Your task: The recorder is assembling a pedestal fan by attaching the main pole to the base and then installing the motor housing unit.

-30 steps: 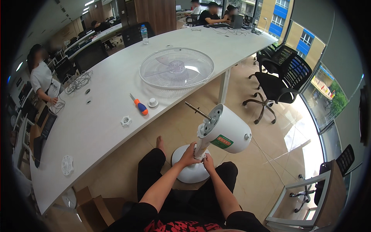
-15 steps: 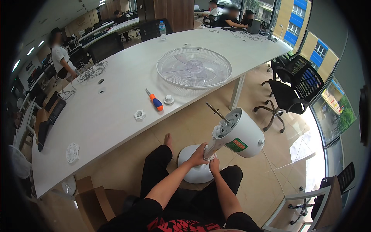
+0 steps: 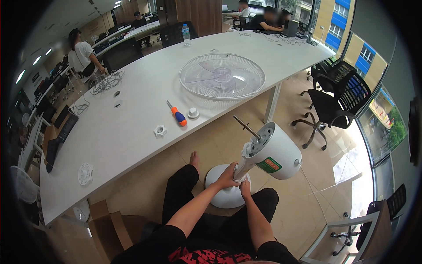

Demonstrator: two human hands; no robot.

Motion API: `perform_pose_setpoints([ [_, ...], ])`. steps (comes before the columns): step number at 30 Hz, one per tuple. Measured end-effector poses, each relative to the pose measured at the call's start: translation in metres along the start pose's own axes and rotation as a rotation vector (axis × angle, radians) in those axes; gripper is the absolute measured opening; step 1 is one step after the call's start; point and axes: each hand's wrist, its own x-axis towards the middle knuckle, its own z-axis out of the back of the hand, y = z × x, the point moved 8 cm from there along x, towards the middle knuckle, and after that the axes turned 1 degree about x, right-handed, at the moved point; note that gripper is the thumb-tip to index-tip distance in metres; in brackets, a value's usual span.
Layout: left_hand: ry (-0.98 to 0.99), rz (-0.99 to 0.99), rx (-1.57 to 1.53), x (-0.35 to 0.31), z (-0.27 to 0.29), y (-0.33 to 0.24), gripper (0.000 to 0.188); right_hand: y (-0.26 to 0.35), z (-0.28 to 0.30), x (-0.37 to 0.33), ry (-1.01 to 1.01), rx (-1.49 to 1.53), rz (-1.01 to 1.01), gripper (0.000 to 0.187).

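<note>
A white stand fan [image 3: 278, 152] without its blades stands between my knees, its motor head tilted with the bare metal shaft [image 3: 246, 126] pointing up and left. My left hand [image 3: 228, 176] is wrapped round the neck below the motor. Just beneath it, my right hand [image 3: 245, 189] is closed at the pole, its fingertips partly hidden. The round white base [image 3: 226, 198] rests on the floor. On the table lie the fan's grille with clear blades [image 3: 222, 79], an orange and blue screwdriver [image 3: 179, 116], a white knob [image 3: 192, 113] and a white ring nut [image 3: 160, 131].
The long white table [image 3: 136, 103] has its near edge just ahead of my knees. A white slotted part [image 3: 85, 174], tangled cables [image 3: 107, 82] and a water bottle [image 3: 186, 35] lie or stand on it. An open cardboard box [image 3: 110, 229] sits at lower left; black chairs [image 3: 334, 103] stand at right.
Both hands keep their hold on the fan, which stays almost still. The view has shifted slightly. A person at the far left has turned and moved right, nearer the table.
</note>
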Motion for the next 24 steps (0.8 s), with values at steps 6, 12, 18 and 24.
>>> perform_pose_setpoints([
  [6, -0.037, -0.076, 0.091, 0.000, 0.004, -0.010, 0.105, 0.007, -0.002, 0.000, -0.013, -0.091, 0.138, 0.033],
  [12, -0.016, -0.032, 0.035, 0.000, 0.004, -0.010, 0.106, 0.001, -0.003, 0.007, 0.017, -0.076, 0.159, 0.030],
  [18, 0.022, 0.027, 0.007, 0.000, 0.003, -0.008, 0.106, -0.008, -0.007, 0.010, 0.043, 0.074, 0.132, 0.040],
  [24, 0.031, 0.034, -0.008, -0.001, 0.004, -0.011, 0.107, -0.010, -0.008, -0.003, 0.085, 0.277, -0.112, 0.043],
])
